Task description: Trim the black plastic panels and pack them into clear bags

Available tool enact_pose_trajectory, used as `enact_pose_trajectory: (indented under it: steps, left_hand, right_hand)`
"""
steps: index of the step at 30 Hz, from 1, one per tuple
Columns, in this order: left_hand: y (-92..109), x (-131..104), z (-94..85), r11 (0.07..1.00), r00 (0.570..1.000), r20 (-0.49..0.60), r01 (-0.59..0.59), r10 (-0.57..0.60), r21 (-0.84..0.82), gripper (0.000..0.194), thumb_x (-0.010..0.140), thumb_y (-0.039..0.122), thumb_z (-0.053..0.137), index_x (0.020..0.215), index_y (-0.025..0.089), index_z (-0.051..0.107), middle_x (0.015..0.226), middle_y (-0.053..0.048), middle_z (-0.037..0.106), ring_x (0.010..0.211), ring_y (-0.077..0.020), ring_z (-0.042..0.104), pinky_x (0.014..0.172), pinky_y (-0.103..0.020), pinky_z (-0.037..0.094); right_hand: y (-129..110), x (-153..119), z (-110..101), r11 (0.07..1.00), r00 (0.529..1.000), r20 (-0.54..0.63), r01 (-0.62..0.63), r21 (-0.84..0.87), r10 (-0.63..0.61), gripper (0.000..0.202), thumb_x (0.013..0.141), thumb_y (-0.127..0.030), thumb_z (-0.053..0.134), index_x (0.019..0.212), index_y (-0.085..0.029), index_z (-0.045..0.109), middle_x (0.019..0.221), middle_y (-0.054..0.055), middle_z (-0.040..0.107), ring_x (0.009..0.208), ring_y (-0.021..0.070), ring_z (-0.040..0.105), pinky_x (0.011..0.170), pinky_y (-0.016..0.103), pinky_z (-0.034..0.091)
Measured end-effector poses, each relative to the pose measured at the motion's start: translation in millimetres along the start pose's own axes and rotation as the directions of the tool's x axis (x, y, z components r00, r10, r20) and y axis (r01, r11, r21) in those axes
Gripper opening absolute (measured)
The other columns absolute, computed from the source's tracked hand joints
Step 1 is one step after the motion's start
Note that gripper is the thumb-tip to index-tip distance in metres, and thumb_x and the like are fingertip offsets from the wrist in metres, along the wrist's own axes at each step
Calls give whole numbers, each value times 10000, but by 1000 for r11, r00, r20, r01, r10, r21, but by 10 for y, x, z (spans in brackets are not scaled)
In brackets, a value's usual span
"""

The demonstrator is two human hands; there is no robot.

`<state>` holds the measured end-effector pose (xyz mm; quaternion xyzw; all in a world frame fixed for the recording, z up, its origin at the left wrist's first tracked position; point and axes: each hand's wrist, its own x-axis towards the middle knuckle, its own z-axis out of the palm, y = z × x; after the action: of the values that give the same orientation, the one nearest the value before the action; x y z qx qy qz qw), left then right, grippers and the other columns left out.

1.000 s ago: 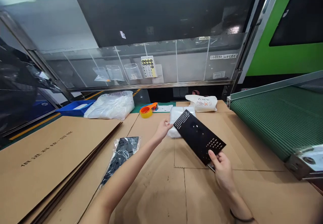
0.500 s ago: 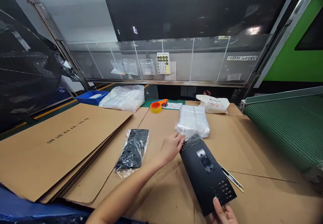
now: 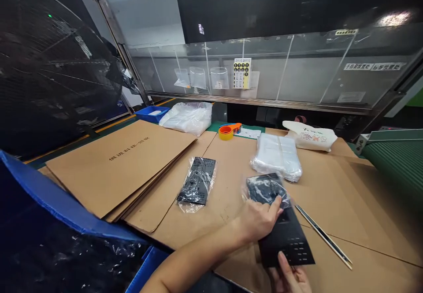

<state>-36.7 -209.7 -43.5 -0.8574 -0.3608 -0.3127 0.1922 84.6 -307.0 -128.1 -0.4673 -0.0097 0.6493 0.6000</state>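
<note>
A flat black perforated panel slants up from the table's near side, its far half inside a clear plastic bag. My left hand pinches the bag's near edge over the panel's middle. At the panel's near end, my right hand grips the edge, thumb on top and fingers below. Just beyond lies a stack of clear plastic bags with a band around it. Left of my hands, another black panel rests flat in its own clear bag.
Stacked cardboard sheets lie at left, above a blue bin with dark plastic inside. Thin sticks lie right of the panel. Behind are a tape dispenser, a white printed pouch and a green conveyor.
The bag has come down over the far half of the panel, with my left hand drawn nearer along it. My right hand keeps its grip. The view has turned left, revealing the blue bin.
</note>
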Motion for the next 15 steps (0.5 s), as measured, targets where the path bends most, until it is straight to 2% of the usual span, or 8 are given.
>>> enact_pose_trajectory:
  steps: [3,7,9,12,15]
  left_hand:
    - [81,-33,-73,1000,1000,-4,-1,1,-27,348,992,242,395,1201,53,598,523,11,611,401,-136,578,340,-245,336]
    - [196,-59,-184,996,999,2,-44,45,-75,352,999,247,384,1209,49,586,529,23,598,370,-135,548,306,-273,305]
    - [236,-25,-258,994,998,8,-68,69,-87,361,999,246,393,1234,31,563,543,21,598,378,-127,547,308,-272,308]
    - [288,52,-371,984,991,-6,-135,135,-119,370,995,225,408,1247,-10,541,558,14,594,410,-108,550,323,-257,315]
    - [344,48,-446,961,974,17,-220,225,-165,363,980,193,402,1230,-24,552,548,15,571,404,-105,517,323,-258,303]
  right_hand:
    - [-8,-27,40,993,993,117,4,-117,10,411,403,-288,974,656,-160,676,722,57,714,679,211,694,584,239,591]
    - [0,-72,131,990,990,24,142,20,-142,436,383,-385,965,666,-203,687,751,12,715,699,186,688,639,215,590]
    - [31,-55,115,983,986,59,162,-82,-157,413,415,-391,954,674,-195,698,707,19,698,706,207,685,640,231,594]
    - [72,14,9,913,960,190,256,-317,-204,329,507,-389,908,660,-196,691,598,26,648,634,229,659,507,255,566]
    - [28,71,-99,870,936,222,338,-359,-272,250,609,-443,836,695,-255,696,622,33,653,691,242,663,497,273,555]
